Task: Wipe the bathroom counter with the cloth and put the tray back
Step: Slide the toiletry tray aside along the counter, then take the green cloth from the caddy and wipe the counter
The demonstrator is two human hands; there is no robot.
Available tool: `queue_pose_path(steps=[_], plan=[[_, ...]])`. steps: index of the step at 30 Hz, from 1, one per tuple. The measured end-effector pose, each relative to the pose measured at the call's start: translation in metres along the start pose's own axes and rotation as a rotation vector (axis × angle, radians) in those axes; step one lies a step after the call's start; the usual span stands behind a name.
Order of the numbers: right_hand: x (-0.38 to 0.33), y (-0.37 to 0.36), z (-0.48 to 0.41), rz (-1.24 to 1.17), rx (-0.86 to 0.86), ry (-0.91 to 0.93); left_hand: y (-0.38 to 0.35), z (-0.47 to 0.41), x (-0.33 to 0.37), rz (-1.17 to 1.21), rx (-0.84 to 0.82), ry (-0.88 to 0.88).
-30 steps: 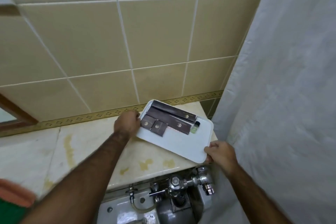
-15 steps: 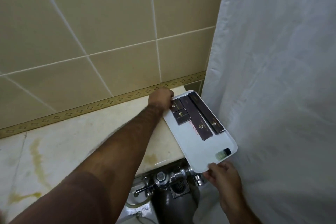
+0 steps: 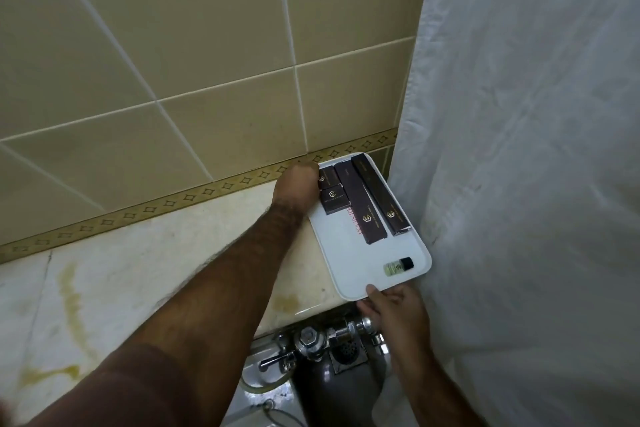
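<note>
Both forearms bare & hairy, no sleeves; poss. dark sleeve edge lower-left.

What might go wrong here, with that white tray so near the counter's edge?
The white plastic tray juts past the front edge of the beige marble counter; if the right hand lets go early, it may tip toward the metal flush valve. The small clear bottle with a black cap lies loose on its side and could roll off. The left hand may nudge the dark brown boxes.

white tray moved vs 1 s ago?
Yes. The white rectangular plastic tray has swung from diagonal to lengthwise beside the white shower curtain, its far end at the patterned tile border.
</note>
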State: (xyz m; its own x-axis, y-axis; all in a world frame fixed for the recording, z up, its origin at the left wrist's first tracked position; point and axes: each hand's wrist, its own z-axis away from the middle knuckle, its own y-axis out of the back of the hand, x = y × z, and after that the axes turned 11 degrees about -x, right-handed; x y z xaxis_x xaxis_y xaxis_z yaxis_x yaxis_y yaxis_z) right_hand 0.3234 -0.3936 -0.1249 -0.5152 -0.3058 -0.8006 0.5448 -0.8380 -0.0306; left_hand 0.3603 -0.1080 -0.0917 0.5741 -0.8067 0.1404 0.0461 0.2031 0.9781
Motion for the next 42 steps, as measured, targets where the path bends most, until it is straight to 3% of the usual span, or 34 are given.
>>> queue_pose_path(steps=[3,7,10,12,15,19,25,30,33,38,42], plan=[[-0.011,-0.008,0.008,0.173,0.016,0.004,-0.001,0.017,-0.013,0.073,0.061,-0.021],[-0.048,-0.001,0.014,1.019,0.229,0.283,0.009,0.05,-0.037,0.041,0.083,-0.045],[-0.094,-0.027,0.003,1.198,0.089,0.592,0.027,0.082,-0.063,0.018,0.098,-0.045],[-0.124,-0.053,-0.01,1.386,-0.04,0.656,0.042,0.105,-0.083,-0.009,0.113,-0.038],[-0.152,-0.106,-0.011,1.674,-0.083,0.753,0.068,0.15,-0.128,-0.026,0.159,0.031],[-0.158,-0.186,0.012,1.718,-0.12,0.891,0.093,0.215,-0.199,-0.042,0.201,0.181],[-0.12,-0.321,0.074,1.738,-0.312,1.059,0.109,0.33,-0.319,-0.086,0.25,0.435],[-0.061,-0.408,0.128,1.763,-0.502,1.208,0.09,0.419,-0.393,-0.034,0.188,0.693],[-0.022,-0.446,0.157,1.803,-0.648,1.235,0.068,0.459,-0.416,0.117,0.136,0.882],[0.042,-0.492,0.202,1.936,-0.861,1.149,0.029,0.498,-0.431,0.282,0.054,1.132],[0.08,-0.512,0.224,2.127,-0.787,0.979,0.002,0.51,-0.436,0.316,-0.131,1.172]])
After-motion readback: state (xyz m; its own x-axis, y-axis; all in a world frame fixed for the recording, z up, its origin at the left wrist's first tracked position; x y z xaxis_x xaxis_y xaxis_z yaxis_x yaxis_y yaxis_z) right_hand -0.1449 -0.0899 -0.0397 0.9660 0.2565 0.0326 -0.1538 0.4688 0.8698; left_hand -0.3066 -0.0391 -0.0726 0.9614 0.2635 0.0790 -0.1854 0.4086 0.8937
